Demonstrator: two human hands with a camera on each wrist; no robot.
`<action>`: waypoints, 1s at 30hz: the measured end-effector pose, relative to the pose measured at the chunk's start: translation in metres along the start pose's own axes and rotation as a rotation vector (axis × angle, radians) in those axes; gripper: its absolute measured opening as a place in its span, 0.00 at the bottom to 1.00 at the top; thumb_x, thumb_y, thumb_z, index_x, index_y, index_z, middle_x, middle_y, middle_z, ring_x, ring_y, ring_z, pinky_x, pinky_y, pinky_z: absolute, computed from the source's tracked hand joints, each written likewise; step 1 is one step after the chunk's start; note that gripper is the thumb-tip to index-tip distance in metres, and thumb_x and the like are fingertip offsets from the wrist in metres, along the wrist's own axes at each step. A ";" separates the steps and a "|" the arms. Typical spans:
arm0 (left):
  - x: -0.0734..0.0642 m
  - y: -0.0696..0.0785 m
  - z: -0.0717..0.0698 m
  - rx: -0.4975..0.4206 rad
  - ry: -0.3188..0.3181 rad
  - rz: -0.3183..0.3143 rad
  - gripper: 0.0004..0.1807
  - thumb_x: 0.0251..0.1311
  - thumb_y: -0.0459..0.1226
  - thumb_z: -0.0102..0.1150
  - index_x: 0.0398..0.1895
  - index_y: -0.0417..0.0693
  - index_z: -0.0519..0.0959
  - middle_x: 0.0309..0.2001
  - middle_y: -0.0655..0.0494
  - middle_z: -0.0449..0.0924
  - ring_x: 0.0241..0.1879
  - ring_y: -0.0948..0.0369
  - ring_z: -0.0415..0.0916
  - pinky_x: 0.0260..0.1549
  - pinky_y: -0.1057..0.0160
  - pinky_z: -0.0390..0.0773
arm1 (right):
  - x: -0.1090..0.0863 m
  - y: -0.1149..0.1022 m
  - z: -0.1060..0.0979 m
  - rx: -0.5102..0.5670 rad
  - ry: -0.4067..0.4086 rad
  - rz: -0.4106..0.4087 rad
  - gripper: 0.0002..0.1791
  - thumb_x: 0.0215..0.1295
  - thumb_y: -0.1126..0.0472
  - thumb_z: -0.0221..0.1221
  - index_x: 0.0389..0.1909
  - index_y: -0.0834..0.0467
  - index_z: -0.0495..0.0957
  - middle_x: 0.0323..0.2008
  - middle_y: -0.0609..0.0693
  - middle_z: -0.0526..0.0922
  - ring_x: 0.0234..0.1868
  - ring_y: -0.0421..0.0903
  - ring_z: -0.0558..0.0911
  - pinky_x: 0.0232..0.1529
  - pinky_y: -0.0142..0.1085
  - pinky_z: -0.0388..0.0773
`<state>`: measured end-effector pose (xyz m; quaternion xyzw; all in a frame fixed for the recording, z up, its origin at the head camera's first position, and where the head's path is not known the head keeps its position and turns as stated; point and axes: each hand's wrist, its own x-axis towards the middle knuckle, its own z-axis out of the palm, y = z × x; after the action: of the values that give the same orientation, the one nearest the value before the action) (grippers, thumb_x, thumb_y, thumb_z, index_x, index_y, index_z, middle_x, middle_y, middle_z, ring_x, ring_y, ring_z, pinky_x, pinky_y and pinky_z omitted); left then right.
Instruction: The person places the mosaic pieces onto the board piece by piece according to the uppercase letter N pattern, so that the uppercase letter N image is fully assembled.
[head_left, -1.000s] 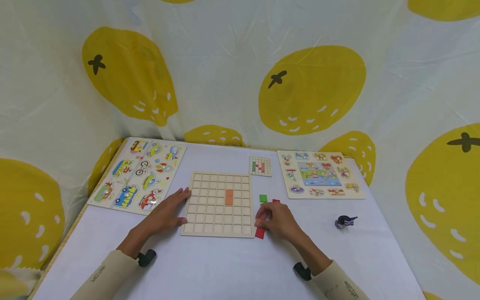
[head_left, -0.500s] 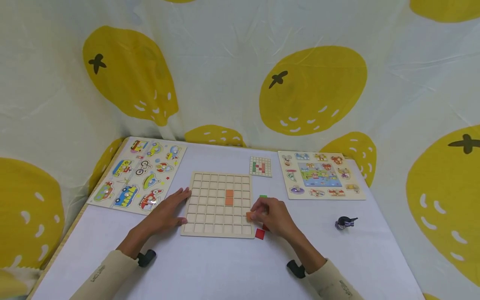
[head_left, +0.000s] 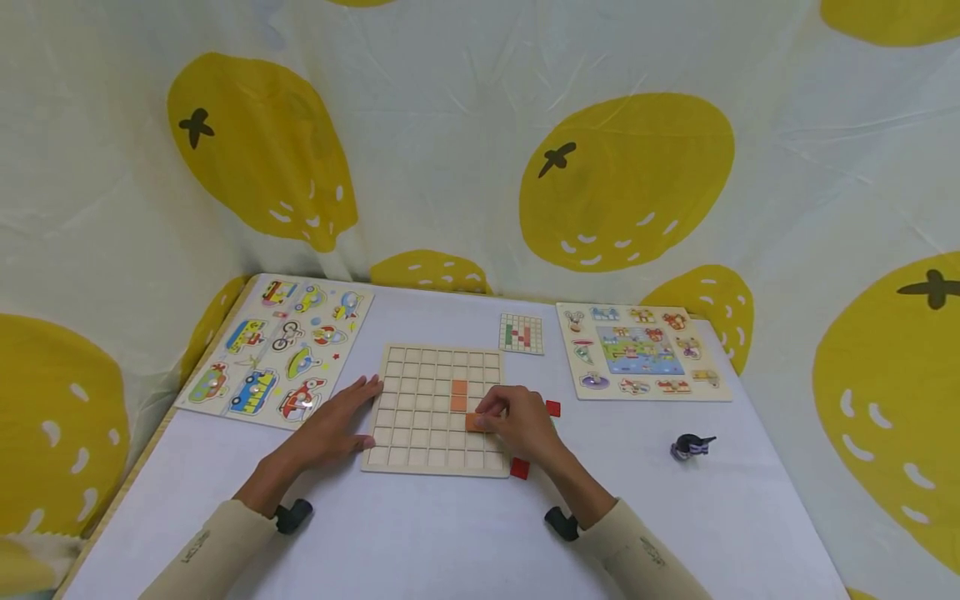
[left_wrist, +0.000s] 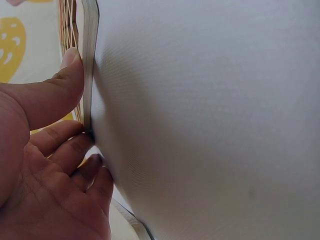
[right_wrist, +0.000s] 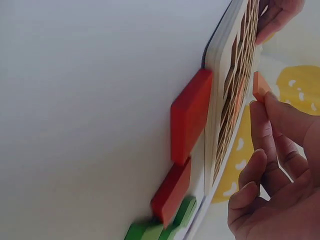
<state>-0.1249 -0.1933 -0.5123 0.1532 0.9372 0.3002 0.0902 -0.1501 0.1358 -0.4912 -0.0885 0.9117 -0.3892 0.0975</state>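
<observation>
So the right hand [head_left: 520, 423] is pinching a small orange square wooden tile [head_left: 474, 422] at its fingertips, and the tile sits just above the pale wooden grid board [head_left: 437, 409], not seated in a cell yet as far as I can tell. In the right wrist view the same tile [right_wrist: 260, 88] hangs off the board face with a gap under it. It leads the hand on the left, pointing toward the board's middle. The cell that matters looks like the one right below the 2 orange tiles already in the board [head_left: 458, 394], which stack as a short column running away from the person. The held tile is just below and a touch right of that column's near end. The right hand is clearly the nearer one.

The left hand [head_left: 330, 429] lies flat with straight fingers against the board's left edge, thumb on the rim [left_wrist: 89, 65], gripping nothing.

Counts: 3 orange tiles (2 placed, 1 held). Loose on the white table [head_left: 420, 533] right of the board, the wrist view shows 2 red tiles [right_wrist: 190, 120] and some green pieces [right_wrist: 165, 227], at least 2, hard to separate. 1 small pattern card [head_left: 521, 332], 2 picture puzzle boards [head_left: 276, 354], 1 small dark clip-like thing [head_left: 691, 445].
</observation>
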 end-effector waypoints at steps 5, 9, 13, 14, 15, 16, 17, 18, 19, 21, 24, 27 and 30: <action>-0.001 -0.001 -0.001 0.000 -0.002 -0.007 0.53 0.55 0.33 0.79 0.83 0.44 0.61 0.85 0.44 0.56 0.84 0.38 0.50 0.79 0.32 0.58 | 0.006 -0.003 0.009 -0.005 -0.013 -0.014 0.06 0.63 0.56 0.76 0.34 0.45 0.87 0.28 0.40 0.84 0.37 0.42 0.80 0.39 0.36 0.78; -0.001 -0.001 -0.001 -0.003 -0.004 -0.012 0.53 0.56 0.33 0.79 0.83 0.45 0.61 0.85 0.45 0.56 0.85 0.39 0.49 0.79 0.32 0.58 | 0.011 -0.008 0.014 -0.028 -0.006 -0.036 0.06 0.63 0.58 0.75 0.33 0.47 0.86 0.27 0.41 0.84 0.35 0.41 0.80 0.36 0.34 0.77; 0.000 0.000 -0.001 -0.008 -0.003 -0.011 0.53 0.55 0.33 0.79 0.83 0.45 0.61 0.85 0.45 0.56 0.85 0.39 0.49 0.79 0.32 0.57 | 0.014 -0.011 0.019 -0.064 -0.005 -0.037 0.07 0.62 0.59 0.76 0.31 0.47 0.86 0.24 0.41 0.83 0.31 0.40 0.80 0.34 0.33 0.76; 0.000 0.000 -0.001 -0.004 -0.003 -0.010 0.53 0.55 0.33 0.79 0.83 0.45 0.61 0.85 0.45 0.56 0.85 0.39 0.49 0.79 0.32 0.58 | 0.015 -0.011 0.020 -0.073 -0.007 -0.038 0.07 0.62 0.59 0.76 0.30 0.47 0.86 0.24 0.41 0.83 0.31 0.39 0.80 0.34 0.33 0.76; -0.001 -0.001 -0.001 -0.001 -0.003 -0.010 0.53 0.55 0.32 0.79 0.83 0.45 0.61 0.85 0.45 0.56 0.85 0.39 0.49 0.79 0.32 0.58 | 0.016 -0.012 0.021 -0.081 -0.007 -0.036 0.07 0.62 0.59 0.76 0.30 0.47 0.86 0.24 0.41 0.83 0.31 0.39 0.80 0.34 0.33 0.76; -0.001 0.000 -0.001 0.002 -0.003 -0.009 0.53 0.55 0.32 0.79 0.83 0.44 0.61 0.85 0.44 0.56 0.85 0.39 0.49 0.79 0.32 0.58 | 0.016 -0.013 0.021 -0.091 -0.007 -0.035 0.07 0.62 0.59 0.76 0.30 0.47 0.86 0.24 0.40 0.83 0.31 0.39 0.80 0.35 0.33 0.76; -0.001 0.000 -0.001 -0.002 -0.003 -0.012 0.53 0.55 0.32 0.79 0.83 0.45 0.61 0.85 0.45 0.56 0.85 0.39 0.49 0.79 0.32 0.58 | 0.016 -0.014 0.021 -0.099 -0.004 -0.034 0.07 0.61 0.59 0.76 0.29 0.47 0.86 0.24 0.40 0.83 0.31 0.39 0.80 0.35 0.33 0.75; -0.001 0.000 -0.001 0.000 -0.001 -0.009 0.53 0.55 0.32 0.79 0.83 0.44 0.61 0.85 0.45 0.56 0.85 0.39 0.49 0.79 0.32 0.58 | 0.016 -0.014 0.021 -0.108 -0.002 -0.037 0.07 0.61 0.59 0.76 0.29 0.47 0.86 0.24 0.40 0.83 0.32 0.39 0.79 0.35 0.33 0.75; -0.001 0.000 -0.001 0.001 0.002 -0.004 0.53 0.55 0.32 0.79 0.83 0.44 0.61 0.85 0.44 0.56 0.85 0.39 0.50 0.79 0.32 0.58 | 0.016 -0.015 0.021 -0.116 0.000 -0.044 0.07 0.61 0.60 0.76 0.29 0.48 0.86 0.24 0.40 0.83 0.32 0.39 0.80 0.35 0.34 0.75; -0.002 0.000 -0.002 0.001 0.007 0.004 0.52 0.55 0.32 0.79 0.83 0.44 0.62 0.84 0.43 0.57 0.84 0.38 0.50 0.79 0.32 0.58 | 0.016 -0.016 0.022 -0.135 0.005 -0.052 0.08 0.61 0.60 0.76 0.28 0.47 0.86 0.24 0.40 0.82 0.32 0.39 0.79 0.33 0.33 0.75; -0.001 0.000 -0.001 0.000 0.012 0.011 0.52 0.55 0.32 0.80 0.83 0.43 0.62 0.84 0.43 0.57 0.84 0.38 0.51 0.79 0.32 0.59 | 0.017 -0.016 0.023 -0.154 0.011 -0.069 0.08 0.61 0.60 0.76 0.28 0.47 0.86 0.24 0.39 0.82 0.33 0.39 0.79 0.32 0.33 0.74; -0.001 0.000 -0.001 -0.003 0.010 0.008 0.52 0.55 0.32 0.79 0.83 0.44 0.62 0.84 0.43 0.57 0.84 0.38 0.51 0.79 0.32 0.58 | 0.017 -0.016 0.023 -0.155 0.007 -0.072 0.07 0.61 0.59 0.76 0.29 0.47 0.87 0.24 0.39 0.82 0.35 0.39 0.78 0.35 0.34 0.74; -0.001 0.001 -0.001 -0.005 0.009 0.010 0.52 0.55 0.33 0.80 0.83 0.44 0.62 0.84 0.43 0.57 0.84 0.38 0.51 0.78 0.32 0.59 | 0.015 -0.015 0.022 -0.128 -0.002 -0.056 0.06 0.61 0.59 0.76 0.30 0.47 0.88 0.25 0.39 0.83 0.36 0.40 0.79 0.38 0.34 0.75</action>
<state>-0.1243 -0.1932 -0.5112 0.1563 0.9361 0.3035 0.0851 -0.1582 0.1072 -0.4969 -0.1201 0.9318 -0.3327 0.0816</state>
